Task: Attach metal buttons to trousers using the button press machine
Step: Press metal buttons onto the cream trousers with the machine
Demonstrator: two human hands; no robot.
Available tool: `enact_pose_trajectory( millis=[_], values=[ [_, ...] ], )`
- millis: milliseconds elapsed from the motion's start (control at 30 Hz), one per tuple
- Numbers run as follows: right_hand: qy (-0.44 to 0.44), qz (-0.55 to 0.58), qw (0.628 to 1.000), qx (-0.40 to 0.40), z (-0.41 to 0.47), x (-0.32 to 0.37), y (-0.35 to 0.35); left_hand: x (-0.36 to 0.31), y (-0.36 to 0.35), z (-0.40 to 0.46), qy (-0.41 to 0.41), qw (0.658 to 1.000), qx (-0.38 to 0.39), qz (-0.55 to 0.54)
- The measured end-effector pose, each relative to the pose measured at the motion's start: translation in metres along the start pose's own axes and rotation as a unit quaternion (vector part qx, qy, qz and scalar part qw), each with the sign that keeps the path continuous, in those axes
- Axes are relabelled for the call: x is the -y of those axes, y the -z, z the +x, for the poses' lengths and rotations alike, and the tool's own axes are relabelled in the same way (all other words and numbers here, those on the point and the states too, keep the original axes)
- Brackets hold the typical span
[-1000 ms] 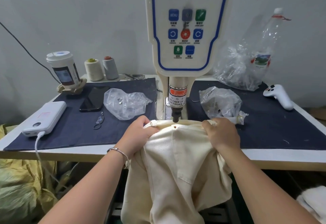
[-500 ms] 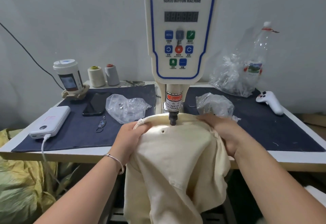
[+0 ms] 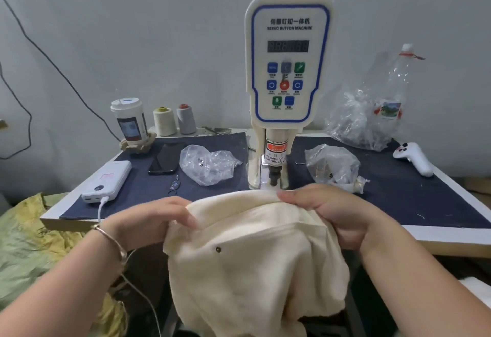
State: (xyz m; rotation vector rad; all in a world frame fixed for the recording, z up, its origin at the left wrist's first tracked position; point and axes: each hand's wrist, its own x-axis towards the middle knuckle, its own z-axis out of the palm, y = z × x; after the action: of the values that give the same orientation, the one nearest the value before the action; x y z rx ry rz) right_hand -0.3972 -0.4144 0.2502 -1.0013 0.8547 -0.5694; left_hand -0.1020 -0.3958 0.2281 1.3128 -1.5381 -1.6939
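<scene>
trousers pulled back from the press

pulled toward the person since half a second ago, the cream trousers no longer sit under the punch of the button press machine; they now hang off the front edge of the table. a metal button shows on the cloth, well below the punch. left hand pinches the fabric's upper left fold, thumb on top. right hand grips the upper right edge with curled fingers. two clear plastic bags lie either side of the machine on the dark mat.
</scene>
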Motion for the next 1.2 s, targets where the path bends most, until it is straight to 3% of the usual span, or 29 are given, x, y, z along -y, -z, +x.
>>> enact_pose_trajectory(
  millis=[67,133,200,300,433,567,667,833,900,1033,1200],
  values=[
    [0.043,-0.064,0.997,-0.002,-0.007,0.006,-0.015,-0.022,-0.011,-0.008,-0.030,0.995,0.070,0.060],
    [0.109,-0.161,0.981,-0.028,-0.012,0.008,-0.032,-0.036,-0.037,-0.007,-0.048,0.990,0.072,0.114],
    [0.190,-0.285,0.937,-0.074,-0.016,0.010,-0.044,-0.042,-0.066,-0.004,-0.078,0.984,0.058,0.150],
    [0.277,-0.404,0.847,-0.206,-0.016,0.015,-0.040,-0.041,-0.080,0.000,-0.089,0.985,0.047,0.142],
    [0.282,-0.417,0.810,-0.300,-0.007,0.011,-0.010,-0.038,-0.058,-0.003,-0.071,0.995,0.056,0.033],
    [0.182,-0.497,0.711,-0.464,0.012,-0.004,0.067,-0.027,-0.024,-0.004,-0.076,0.995,-0.028,-0.060],
    [0.045,-0.518,0.689,-0.504,0.036,-0.026,0.119,-0.014,0.000,0.000,-0.052,0.989,-0.100,-0.092],
    [0.102,-0.591,0.662,-0.449,0.074,-0.027,0.151,0.007,0.012,0.025,-0.012,0.983,-0.175,-0.050],
    [0.076,-0.618,0.654,-0.429,0.089,-0.018,0.159,0.012,0.014,0.040,-0.007,0.976,-0.210,-0.050],
    [-0.008,-0.592,0.678,-0.436,0.116,-0.004,0.170,0.016,0.020,0.066,0.009,0.974,-0.218,-0.057],
    [-0.005,-0.560,0.704,-0.437,0.126,-0.004,0.178,0.029,0.026,0.103,0.031,0.972,-0.234,-0.012]
  ],
)
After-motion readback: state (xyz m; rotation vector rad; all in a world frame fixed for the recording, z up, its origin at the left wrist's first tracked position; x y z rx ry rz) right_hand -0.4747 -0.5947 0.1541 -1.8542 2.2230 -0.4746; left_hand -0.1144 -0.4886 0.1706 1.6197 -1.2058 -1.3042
